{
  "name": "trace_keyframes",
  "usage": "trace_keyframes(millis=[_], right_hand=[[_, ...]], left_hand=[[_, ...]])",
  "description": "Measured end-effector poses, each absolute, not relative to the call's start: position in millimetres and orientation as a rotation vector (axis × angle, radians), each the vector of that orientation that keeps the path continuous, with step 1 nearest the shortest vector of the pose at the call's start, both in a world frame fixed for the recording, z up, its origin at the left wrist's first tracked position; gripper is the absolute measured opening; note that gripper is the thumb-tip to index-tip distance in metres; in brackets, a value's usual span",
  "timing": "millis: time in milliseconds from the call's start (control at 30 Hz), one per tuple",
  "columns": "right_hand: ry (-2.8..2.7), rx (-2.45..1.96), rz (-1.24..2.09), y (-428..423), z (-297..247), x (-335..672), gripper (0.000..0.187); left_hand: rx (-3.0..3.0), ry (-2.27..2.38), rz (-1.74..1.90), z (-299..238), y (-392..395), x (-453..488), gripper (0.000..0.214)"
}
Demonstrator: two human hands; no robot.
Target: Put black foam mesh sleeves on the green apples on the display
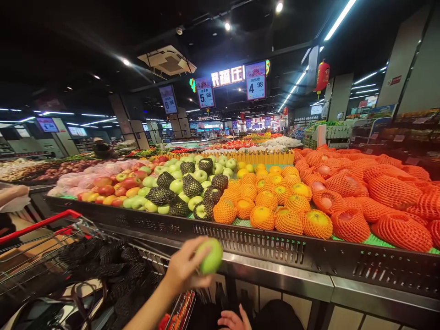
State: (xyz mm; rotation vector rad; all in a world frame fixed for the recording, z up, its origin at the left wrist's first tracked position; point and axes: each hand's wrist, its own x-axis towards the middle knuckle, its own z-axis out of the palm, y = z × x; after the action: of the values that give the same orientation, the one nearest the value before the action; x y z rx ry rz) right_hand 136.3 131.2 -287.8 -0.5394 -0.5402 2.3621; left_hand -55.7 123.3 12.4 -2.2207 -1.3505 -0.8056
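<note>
My left hand (189,263) is closed around a green apple (211,255), held in front of the display's lower edge. The apple has no net on it and looks slightly blurred. At the bottom edge, my right hand (235,319) shows only in part, its fingers apart and nothing seen in them. Green apples (176,185) lie heaped on the display beyond, several of them in black foam nets (192,186). A pile of black foam nets (127,270) fills part of the shopping cart at lower left.
Netted oranges (266,200) and fruit in red nets (395,192) lie right of the apples; red-yellow apples (130,183) lie left. A black slotted rim (254,243) fronts the display. The cart's red handle (41,224) and another person's hand (13,195) are at left.
</note>
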Motion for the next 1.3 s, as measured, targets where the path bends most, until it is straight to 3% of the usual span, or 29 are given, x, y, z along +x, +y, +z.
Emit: trace_keyframes(millis=[167, 300, 400, 533, 700, 867, 1000, 1133, 1300], right_hand=[[-0.4, -0.54, 2.584, 91.6, -253.4, 130.5, 0.083], [-0.426, -0.77, 2.5, 75.8, -239.3, 136.4, 0.054], [-0.379, -0.832, 2.426, 78.9, -242.4, 143.3, 0.038], [-0.363, -0.853, 2.326, 91.2, -249.2, 151.1, 0.055], [-0.337, -0.946, 2.093, 103.2, -251.2, 159.1, 0.059], [-0.377, -0.966, 2.051, 102.4, -245.6, 159.0, 0.058], [-0.398, -0.954, 2.069, 97.0, -230.3, 157.7, 0.055], [-0.434, -0.857, 2.1, 97.1, -198.7, 162.4, 0.061], [-0.521, -0.587, 2.243, 96.0, -136.1, 161.3, 0.074]], left_hand=[[-2.749, -1.575, -0.095, -100.2, 59.6, -11.9, 0.079], [-2.83, -1.747, 0.137, -133.8, 37.4, 5.7, 0.076], [-2.765, -1.886, -0.125, -126.1, 30.3, -11.1, 0.07], [-2.271, -2.234, -0.513, -95.7, 28.5, -78.8, 0.043], [-1.578, -2.697, -0.457, -78.2, 19.0, -180.4, 0.04], [-1.617, -2.874, -0.35, -91.5, 22.9, -226.8, 0.015], [-1.72, -2.884, -0.418, -89.7, 28.3, -234.9, 0.025], [-1.726, -2.728, -0.778, -65.7, 18.6, -223.8, 0.015], [-1.751, -2.366, -1.533, -31.7, -6.5, -169.6, 0.026]])
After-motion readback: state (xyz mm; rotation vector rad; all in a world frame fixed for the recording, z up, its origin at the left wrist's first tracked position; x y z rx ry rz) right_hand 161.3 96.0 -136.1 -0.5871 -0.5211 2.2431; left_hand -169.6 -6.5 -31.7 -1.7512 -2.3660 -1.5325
